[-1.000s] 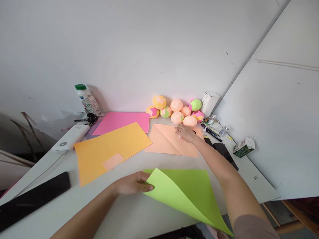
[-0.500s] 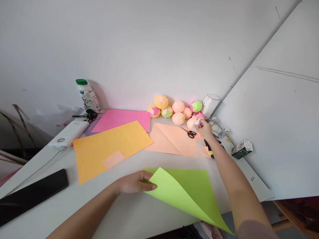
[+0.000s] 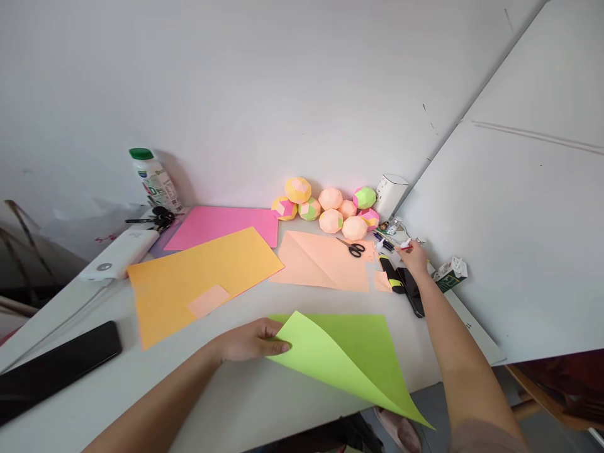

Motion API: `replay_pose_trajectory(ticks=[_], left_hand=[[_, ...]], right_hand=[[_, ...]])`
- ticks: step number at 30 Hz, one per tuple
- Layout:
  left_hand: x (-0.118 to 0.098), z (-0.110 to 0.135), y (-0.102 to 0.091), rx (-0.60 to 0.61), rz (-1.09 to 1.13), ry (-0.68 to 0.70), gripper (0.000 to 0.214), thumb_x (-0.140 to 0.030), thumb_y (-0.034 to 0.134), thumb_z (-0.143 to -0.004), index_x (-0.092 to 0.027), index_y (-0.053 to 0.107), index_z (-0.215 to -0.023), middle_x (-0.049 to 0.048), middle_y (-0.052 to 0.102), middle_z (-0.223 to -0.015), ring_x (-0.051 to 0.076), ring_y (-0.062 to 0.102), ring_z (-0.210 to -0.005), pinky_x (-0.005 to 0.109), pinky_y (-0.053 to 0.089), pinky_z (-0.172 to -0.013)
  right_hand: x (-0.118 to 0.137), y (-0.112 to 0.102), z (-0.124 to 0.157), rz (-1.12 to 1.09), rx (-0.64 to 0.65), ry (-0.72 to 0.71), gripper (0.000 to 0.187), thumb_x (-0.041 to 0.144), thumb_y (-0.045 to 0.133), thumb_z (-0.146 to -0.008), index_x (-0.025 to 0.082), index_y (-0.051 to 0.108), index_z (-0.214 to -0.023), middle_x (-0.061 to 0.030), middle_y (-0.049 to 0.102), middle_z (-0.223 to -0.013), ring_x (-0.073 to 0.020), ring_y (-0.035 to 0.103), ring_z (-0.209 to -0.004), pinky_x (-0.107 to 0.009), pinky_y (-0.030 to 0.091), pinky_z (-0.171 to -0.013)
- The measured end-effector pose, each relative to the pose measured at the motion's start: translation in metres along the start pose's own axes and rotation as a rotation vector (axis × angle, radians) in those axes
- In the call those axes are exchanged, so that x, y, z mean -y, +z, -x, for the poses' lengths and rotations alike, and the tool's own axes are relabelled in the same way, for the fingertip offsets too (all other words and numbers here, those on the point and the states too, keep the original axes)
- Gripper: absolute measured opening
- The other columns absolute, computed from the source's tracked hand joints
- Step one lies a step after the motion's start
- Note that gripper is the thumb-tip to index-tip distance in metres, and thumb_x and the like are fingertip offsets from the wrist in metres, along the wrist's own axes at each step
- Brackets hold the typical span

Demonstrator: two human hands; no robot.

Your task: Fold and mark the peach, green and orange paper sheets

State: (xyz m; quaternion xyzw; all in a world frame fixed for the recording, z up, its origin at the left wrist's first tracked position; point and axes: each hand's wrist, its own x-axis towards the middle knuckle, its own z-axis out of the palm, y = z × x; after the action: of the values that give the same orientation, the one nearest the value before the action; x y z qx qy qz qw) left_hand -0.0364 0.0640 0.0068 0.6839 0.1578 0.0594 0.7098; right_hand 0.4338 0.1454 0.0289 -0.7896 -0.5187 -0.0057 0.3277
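My left hand (image 3: pixel 252 340) pinches the near left corner of a lime green sheet of paper (image 3: pixel 363 346). That corner is lifted and curls over the rest of the sheet, whose right end hangs past the desk edge. My right hand (image 3: pixel 414 258) is stretched out to the far right, its fingers closed on a small white-and-red item (image 3: pixel 404 247) too small to name. Pens (image 3: pixel 384 241) lie just left of those fingers. Below them are a black-and-yellow tool (image 3: pixel 391 274) and a black phone (image 3: pixel 411 292). Scissors (image 3: pixel 353 247) rest on a peach sheet (image 3: pixel 316 261).
Several faceted paper balls (image 3: pixel 330 199) are stacked along the wall beside a white box (image 3: pixel 391 192). To the left lie an orange sheet (image 3: pixel 189 270), a pink sheet (image 3: pixel 226 223), a white power bank (image 3: pixel 120 251) and a dark slab (image 3: pixel 61 368). A bottle (image 3: pixel 155 182) stands behind.
My right hand has moved right and nearer, from in front of the paper balls to beside the pens. My left hand keeps its hold on the green paper. The camera view has shifted slightly.
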Motion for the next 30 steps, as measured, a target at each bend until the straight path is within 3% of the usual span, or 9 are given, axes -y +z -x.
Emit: replay_pose_trajectory(ticks=[4,8,11,15,18,21,25,30], left_hand=[[-0.004,0.0,0.001,-0.05,-0.109,-0.04,0.044,-0.056,0.052,-0.087,-0.018,0.067,-0.103,0.0041,0.069,-0.104,0.024,0.06,-0.102,0.032,0.046,-0.089],[-0.001,0.0,0.003,-0.202,-0.228,-0.107,0.05,-0.064,0.049,-0.084,-0.016,0.062,-0.083,0.0019,0.06,-0.076,0.019,0.055,-0.076,0.026,0.043,-0.068],[0.001,-0.001,0.007,-0.302,-0.26,-0.146,0.049,-0.064,0.044,-0.086,-0.017,0.05,-0.072,-0.0021,0.043,-0.064,0.012,0.041,-0.06,0.024,0.032,-0.056],[0.0,-0.001,0.012,-0.383,-0.322,-0.196,0.048,-0.061,0.044,-0.087,-0.02,0.031,-0.064,-0.0052,0.023,-0.062,0.009,0.021,-0.055,0.025,0.019,-0.051],[-0.001,-0.001,0.015,-0.371,-0.356,-0.227,0.049,-0.059,0.045,-0.086,-0.02,0.027,-0.063,-0.0053,0.02,-0.062,0.009,0.018,-0.055,0.026,0.016,-0.05],[-0.003,0.0,0.015,-0.349,-0.363,-0.244,0.048,-0.06,0.043,-0.086,-0.02,0.03,-0.063,-0.0051,0.022,-0.061,0.009,0.02,-0.054,0.025,0.017,-0.05],[-0.006,0.0,0.015,-0.355,-0.354,-0.241,0.048,-0.062,0.042,-0.086,-0.019,0.036,-0.064,-0.0048,0.025,-0.061,0.009,0.023,-0.054,0.025,0.019,-0.049],[-0.005,-0.002,0.011,-0.402,-0.346,-0.186,0.046,-0.06,0.04,-0.089,-0.018,0.051,-0.076,-0.003,0.041,-0.064,0.011,0.039,-0.057,0.023,0.03,-0.051]], right_hand=[[0.015,-0.021,0.011,0.041,-0.11,0.101,0.04,0.043,0.059,-0.081,0.013,0.057,-0.108,-0.0137,0.064,-0.088,-0.0308,0.059,-0.091,-0.045,0.045,-0.081],[0.035,-0.04,0.028,0.003,-0.087,0.036,0.034,0.042,0.05,-0.085,0.015,0.059,-0.103,-0.0148,0.064,-0.093,-0.0293,0.059,-0.091,-0.045,0.044,-0.083],[0.057,-0.047,0.045,-0.087,0.1,-0.102,0.029,0.043,0.053,-0.083,0.017,0.063,-0.092,-0.0095,0.066,-0.086,-0.0234,0.061,-0.082,-0.038,0.047,-0.078],[0.096,-0.05,0.08,-0.217,0.468,-0.301,0.033,0.051,0.058,-0.081,0.019,0.066,-0.086,-0.0039,0.068,-0.08,-0.0164,0.061,-0.071,-0.029,0.049,-0.068],[0.128,-0.045,0.113,-0.39,0.875,-0.447,0.038,0.053,0.051,-0.087,0.017,0.061,-0.089,-0.0071,0.067,-0.085,-0.0156,0.06,-0.073,-0.027,0.047,-0.063],[0.151,-0.034,0.144,-0.38,1.104,-0.551,0.039,0.055,0.049,-0.089,0.017,0.058,-0.089,-0.0044,0.062,-0.082,-0.013,0.054,-0.069,-0.025,0.042,-0.06],[0.161,-0.015,0.171,-0.262,1.211,-0.629,0.044,0.058,0.056,-0.083,0.019,0.041,-0.07,0.0058,0.039,-0.063,-0.0082,0.034,-0.055,-0.023,0.026,-0.05],[0.149,0.006,0.176,-0.376,1.159,-0.478,0.043,0.053,0.046,-0.091,0.021,0.03,-0.067,0.0066,0.024,-0.063,-0.0078,0.025,-0.055,-0.023,0.02,-0.049]])
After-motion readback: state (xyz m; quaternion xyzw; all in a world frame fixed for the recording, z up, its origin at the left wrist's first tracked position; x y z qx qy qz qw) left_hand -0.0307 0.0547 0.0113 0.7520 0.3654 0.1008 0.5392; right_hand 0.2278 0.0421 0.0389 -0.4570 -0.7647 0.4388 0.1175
